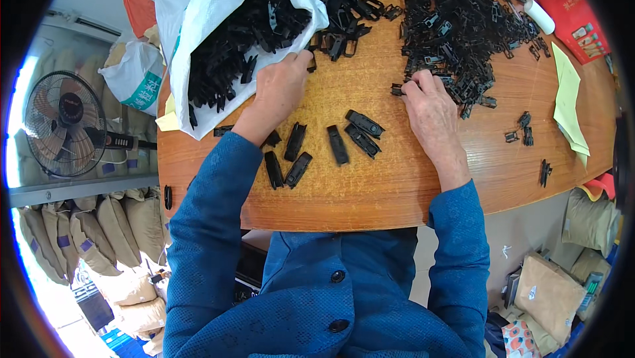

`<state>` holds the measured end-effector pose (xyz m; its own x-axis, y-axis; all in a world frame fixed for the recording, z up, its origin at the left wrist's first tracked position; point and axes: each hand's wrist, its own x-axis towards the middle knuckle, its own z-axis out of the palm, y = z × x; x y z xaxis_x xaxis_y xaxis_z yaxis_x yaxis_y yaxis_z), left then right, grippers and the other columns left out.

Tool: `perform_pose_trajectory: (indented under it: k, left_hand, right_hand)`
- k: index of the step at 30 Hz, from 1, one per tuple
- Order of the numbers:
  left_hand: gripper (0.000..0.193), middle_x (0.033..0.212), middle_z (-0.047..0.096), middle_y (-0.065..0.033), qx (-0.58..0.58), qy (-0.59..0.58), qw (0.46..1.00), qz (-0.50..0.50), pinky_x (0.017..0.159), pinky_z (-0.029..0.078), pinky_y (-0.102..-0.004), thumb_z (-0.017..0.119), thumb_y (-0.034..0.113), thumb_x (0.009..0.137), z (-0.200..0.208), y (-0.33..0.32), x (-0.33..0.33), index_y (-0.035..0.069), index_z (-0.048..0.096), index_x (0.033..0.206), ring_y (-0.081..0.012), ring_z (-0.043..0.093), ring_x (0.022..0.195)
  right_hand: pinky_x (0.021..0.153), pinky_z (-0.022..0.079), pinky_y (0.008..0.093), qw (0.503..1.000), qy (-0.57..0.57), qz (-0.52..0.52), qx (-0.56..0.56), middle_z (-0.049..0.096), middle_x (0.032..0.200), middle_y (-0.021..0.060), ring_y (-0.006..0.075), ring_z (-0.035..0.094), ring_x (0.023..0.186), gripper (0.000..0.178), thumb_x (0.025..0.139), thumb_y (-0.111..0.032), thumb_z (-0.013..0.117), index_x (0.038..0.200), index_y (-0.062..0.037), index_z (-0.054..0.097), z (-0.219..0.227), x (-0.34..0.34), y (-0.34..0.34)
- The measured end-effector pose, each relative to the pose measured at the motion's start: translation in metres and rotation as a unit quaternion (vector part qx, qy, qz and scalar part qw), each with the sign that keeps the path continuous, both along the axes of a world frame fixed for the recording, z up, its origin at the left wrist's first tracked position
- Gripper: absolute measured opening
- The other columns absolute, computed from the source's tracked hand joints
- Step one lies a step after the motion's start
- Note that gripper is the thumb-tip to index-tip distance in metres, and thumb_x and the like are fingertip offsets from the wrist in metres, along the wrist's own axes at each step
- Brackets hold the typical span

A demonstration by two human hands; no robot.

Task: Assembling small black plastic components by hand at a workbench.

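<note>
My left hand (281,87) is beside the mouth of a white woven sack (192,34) that holds many long black plastic pieces (231,60). Its fingers are curled, with the tips at a small black plastic frame (312,62). On the right, my right hand (431,110) has its fingers bent together at the near edge of a heap of small black plastic parts (450,34). A small black plastic part (397,89) shows at those fingertips. Between my forearms, several long black pieces (337,145) lie on the wooden table (370,192), some in pairs.
More black frames (344,7) are piled at the back middle. Yellow paper (569,103), a red box (574,20) and a few loose parts (526,130) are at the right. A fan (66,120) and stacked brown sacks (99,232) stand beyond the left edge.
</note>
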<state>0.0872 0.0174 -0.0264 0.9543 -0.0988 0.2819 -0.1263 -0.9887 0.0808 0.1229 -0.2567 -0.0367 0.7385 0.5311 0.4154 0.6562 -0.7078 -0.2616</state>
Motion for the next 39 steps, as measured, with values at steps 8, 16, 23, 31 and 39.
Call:
perform_pose_trajectory:
  k: [8,16,23,31,39]
  left_hand:
    - [0.010,0.096,0.057,-0.0118,-0.035,-0.028,0.997,-0.056,0.070,0.051,-0.0356,0.057,-0.001,0.076,0.007,-0.016,-0.017,0.002,0.060,0.085,-0.0280,0.058,0.088]
    - [0.019,0.095,0.054,-0.0120,0.005,0.098,0.987,-0.125,0.076,0.050,-0.0397,0.066,0.007,0.075,0.032,-0.016,-0.030,0.001,0.056,0.091,-0.0301,0.056,0.092]
    - [0.030,0.094,0.055,-0.0161,-0.065,0.106,0.987,-0.101,0.077,0.050,-0.0407,0.069,0.015,0.075,0.025,-0.005,-0.035,0.000,0.051,0.094,-0.0338,0.058,0.090]
    - [0.025,0.088,0.060,-0.0222,-0.048,0.167,0.984,0.025,0.074,0.049,-0.0442,0.065,0.013,0.079,0.024,-0.008,-0.043,-0.003,0.050,0.092,-0.0358,0.061,0.087]
    - [0.026,0.084,0.057,-0.0051,-0.520,0.182,0.834,-0.004,0.065,0.050,-0.0269,0.061,0.004,0.083,0.018,-0.025,-0.054,0.001,0.051,0.107,-0.0147,0.059,0.074]
  right_hand:
    - [0.068,0.048,0.0352,0.992,0.012,0.044,0.120,0.057,0.090,0.0096,0.0278,0.056,0.082,0.011,0.077,0.000,0.064,0.085,-0.0004,0.057,0.003,0.002,0.001]
    - [0.056,0.044,0.0247,0.960,0.069,0.044,0.267,0.058,0.087,0.0061,0.0139,0.054,0.068,0.008,0.083,0.002,0.061,0.089,-0.0003,0.057,-0.010,-0.008,0.009]
    - [0.051,0.037,0.0180,0.935,0.088,0.054,0.339,0.058,0.088,0.0024,0.0053,0.046,0.062,0.007,0.083,0.001,0.063,0.087,-0.0018,0.058,-0.002,-0.036,0.023]
    - [0.054,0.039,0.0185,0.911,0.169,0.070,0.369,0.058,0.090,0.0032,0.0054,0.048,0.065,0.007,0.084,0.002,0.062,0.089,-0.0013,0.059,0.004,-0.069,0.036]
    - [0.059,0.043,0.0218,0.903,0.183,0.111,0.372,0.058,0.093,0.0062,0.0115,0.054,0.076,0.007,0.084,0.002,0.061,0.090,-0.0013,0.059,0.014,-0.085,0.056]
